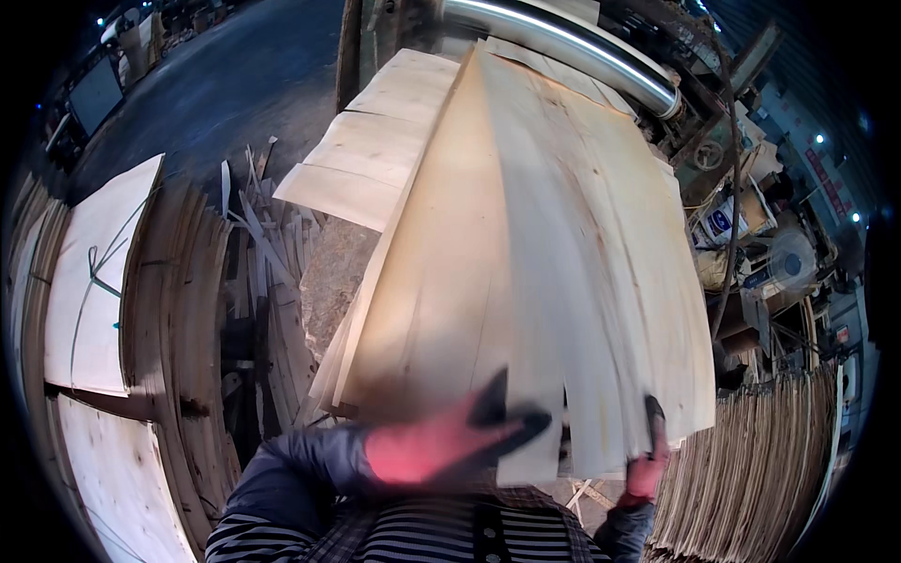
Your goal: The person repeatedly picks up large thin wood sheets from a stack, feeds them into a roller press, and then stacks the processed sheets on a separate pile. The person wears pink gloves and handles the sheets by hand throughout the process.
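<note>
Wide, pale wood veneer sheets [450,244] lie fanned out in front of me, with lengthwise cracks and splits. My left hand [441,441], in a red glove with black fingers, is over their near edge. It is blurred, but its digits stand apart and nothing shows between them. My right hand [646,464], gloved the same way, is at the near right edge of a greyish veneer sheet [596,394]. One black digit lies along the top of the sheet; its other fingers are mostly hidden at the edge. A dark gap separates two sheets between my hands.
A shiny metal roller [582,47] runs across the far end. Tied veneer stacks [94,281] stand at the left, beside scrap strips [272,235]. Sheets on edge [751,460] are packed at the near right. A white bucket [721,223] sits among clutter farther right.
</note>
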Available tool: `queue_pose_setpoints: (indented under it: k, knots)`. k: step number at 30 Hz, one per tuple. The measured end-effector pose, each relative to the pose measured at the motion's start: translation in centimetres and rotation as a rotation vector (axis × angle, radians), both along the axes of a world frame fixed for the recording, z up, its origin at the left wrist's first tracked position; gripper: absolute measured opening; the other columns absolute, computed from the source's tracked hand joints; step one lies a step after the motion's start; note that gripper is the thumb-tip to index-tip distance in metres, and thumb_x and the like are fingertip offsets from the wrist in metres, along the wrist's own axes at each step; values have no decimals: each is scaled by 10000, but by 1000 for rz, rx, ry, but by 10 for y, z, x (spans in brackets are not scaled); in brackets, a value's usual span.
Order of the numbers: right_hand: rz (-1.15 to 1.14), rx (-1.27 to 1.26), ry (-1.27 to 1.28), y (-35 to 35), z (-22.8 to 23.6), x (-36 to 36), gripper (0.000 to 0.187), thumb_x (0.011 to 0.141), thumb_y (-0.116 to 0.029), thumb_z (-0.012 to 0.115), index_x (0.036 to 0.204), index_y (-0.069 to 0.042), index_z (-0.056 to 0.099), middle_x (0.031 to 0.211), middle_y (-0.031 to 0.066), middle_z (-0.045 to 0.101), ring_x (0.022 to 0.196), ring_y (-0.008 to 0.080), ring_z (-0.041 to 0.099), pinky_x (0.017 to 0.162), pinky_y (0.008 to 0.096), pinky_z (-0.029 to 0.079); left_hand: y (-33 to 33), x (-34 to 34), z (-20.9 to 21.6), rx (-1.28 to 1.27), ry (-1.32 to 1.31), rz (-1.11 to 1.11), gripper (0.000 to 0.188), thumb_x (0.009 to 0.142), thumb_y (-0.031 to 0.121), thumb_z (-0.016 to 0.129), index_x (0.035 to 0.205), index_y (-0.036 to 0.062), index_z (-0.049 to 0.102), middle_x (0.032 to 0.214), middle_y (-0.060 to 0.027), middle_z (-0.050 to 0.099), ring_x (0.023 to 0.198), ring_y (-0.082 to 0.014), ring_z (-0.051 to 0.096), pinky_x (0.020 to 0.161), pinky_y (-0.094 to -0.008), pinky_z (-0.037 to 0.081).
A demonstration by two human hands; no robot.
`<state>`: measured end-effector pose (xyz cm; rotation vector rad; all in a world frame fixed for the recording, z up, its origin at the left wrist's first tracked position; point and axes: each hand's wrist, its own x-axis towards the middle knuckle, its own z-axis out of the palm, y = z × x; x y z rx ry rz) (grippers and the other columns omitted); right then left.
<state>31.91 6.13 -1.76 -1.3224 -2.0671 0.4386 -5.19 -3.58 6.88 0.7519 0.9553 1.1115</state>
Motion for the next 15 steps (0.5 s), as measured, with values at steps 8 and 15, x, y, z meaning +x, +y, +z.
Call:
queue_pose_setpoints:
  k: [8, 15]
  knots:
    - [133, 316, -354, -50, 33, -6, 647, 831, -524, 395, 1154, 19, 531, 1201, 225, 501, 1105, 397, 480, 951, 474, 363, -64, -53, -20, -38, -506, 178, 612, 817, -6, 537, 1351, -33, 240, 1271, -186, 445, 1136, -276, 491, 945, -401, 408]
    - [197, 207, -518, 41, 94, -121, 635, 543, -85, 691, 1157, -71, 530, 1120, 190, 534, 1031, 375, 518, 883, 431, 420, -19, -91, -119, 329, 1023, 342, 588, 753, 96, 594, 1276, -28, 357, 1256, -231, 433, 1137, -348, 456, 976, -388, 352]
